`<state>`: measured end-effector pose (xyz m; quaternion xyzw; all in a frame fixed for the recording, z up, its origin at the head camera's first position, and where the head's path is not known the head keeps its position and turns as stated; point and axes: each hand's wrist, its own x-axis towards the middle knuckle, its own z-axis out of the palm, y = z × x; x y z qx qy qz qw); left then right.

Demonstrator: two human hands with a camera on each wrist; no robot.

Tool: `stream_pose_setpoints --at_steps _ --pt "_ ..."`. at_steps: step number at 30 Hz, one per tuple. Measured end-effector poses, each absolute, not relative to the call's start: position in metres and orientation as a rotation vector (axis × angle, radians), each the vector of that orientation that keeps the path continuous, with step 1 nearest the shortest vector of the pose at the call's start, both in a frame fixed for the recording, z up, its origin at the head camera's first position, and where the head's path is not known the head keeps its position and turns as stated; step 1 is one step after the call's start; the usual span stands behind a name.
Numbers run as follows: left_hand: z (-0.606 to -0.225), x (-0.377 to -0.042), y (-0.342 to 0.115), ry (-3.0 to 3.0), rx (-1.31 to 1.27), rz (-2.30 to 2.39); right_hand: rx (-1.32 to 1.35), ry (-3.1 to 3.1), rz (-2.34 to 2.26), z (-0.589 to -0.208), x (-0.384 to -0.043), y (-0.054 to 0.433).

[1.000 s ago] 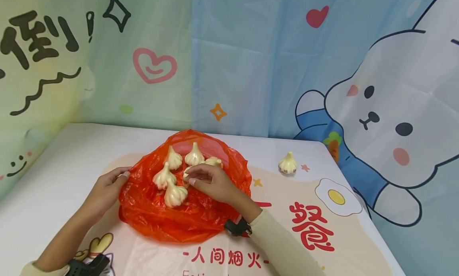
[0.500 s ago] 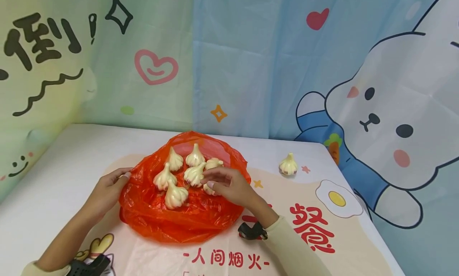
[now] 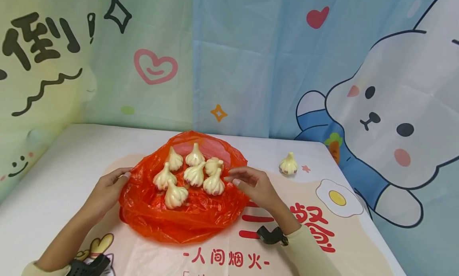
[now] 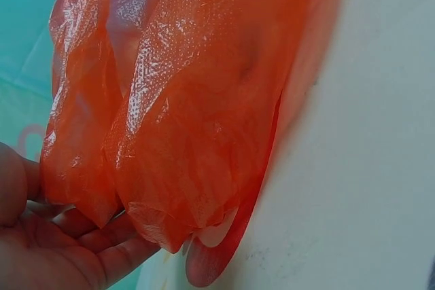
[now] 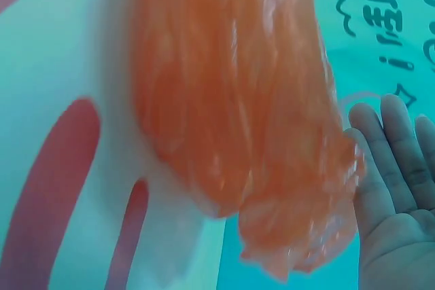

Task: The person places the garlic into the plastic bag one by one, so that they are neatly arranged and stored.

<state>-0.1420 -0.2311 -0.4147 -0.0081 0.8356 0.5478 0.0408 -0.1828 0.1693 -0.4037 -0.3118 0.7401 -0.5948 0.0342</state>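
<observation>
A red plastic bag (image 3: 179,224) lies spread wide on the table in the head view, its mouth facing up. Inside sit several garlic bulbs (image 3: 194,174), pale with upright stems. At the bag's left rim my left hand (image 3: 109,188) pinches the plastic between thumb and fingers; the left wrist view shows the film (image 4: 190,113) over the fingers (image 4: 129,256). My right hand (image 3: 256,186) hovers at the right rim, holding nothing, its fingers fairly straight and pointing towards the bulbs. In the right wrist view its fingers (image 5: 408,168) stand beside the bag's edge.
One more garlic bulb (image 3: 288,164) stands alone on the table right of the bag. The white table (image 3: 46,180) carries a printed cover with red characters and a fried egg (image 3: 337,197). A cartoon curtain (image 3: 229,69) hangs behind it.
My right hand has let go of a garlic bulb in the bag's middle and drawn back rightward to the rim, uncovering the bulbs there. My left hand stays at the left rim.
</observation>
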Motion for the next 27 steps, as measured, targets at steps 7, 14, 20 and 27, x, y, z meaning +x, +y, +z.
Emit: stream_pose_setpoints --at_steps 7,14,20,27 --pt "-0.414 -0.141 -0.232 2.559 -0.041 1.67 -0.844 2.41 -1.828 -0.407 -0.181 0.191" --pt "-0.416 -0.141 -0.234 2.557 -0.028 1.692 -0.603 2.558 -1.8 -0.418 -0.182 0.214" --pt "-0.415 -0.141 -0.234 2.552 -0.035 1.695 -0.461 2.648 -1.83 -0.425 -0.186 0.232" --pt "-0.413 -0.141 -0.232 2.557 -0.029 1.689 -0.377 2.849 -1.907 -0.429 -0.195 0.261"
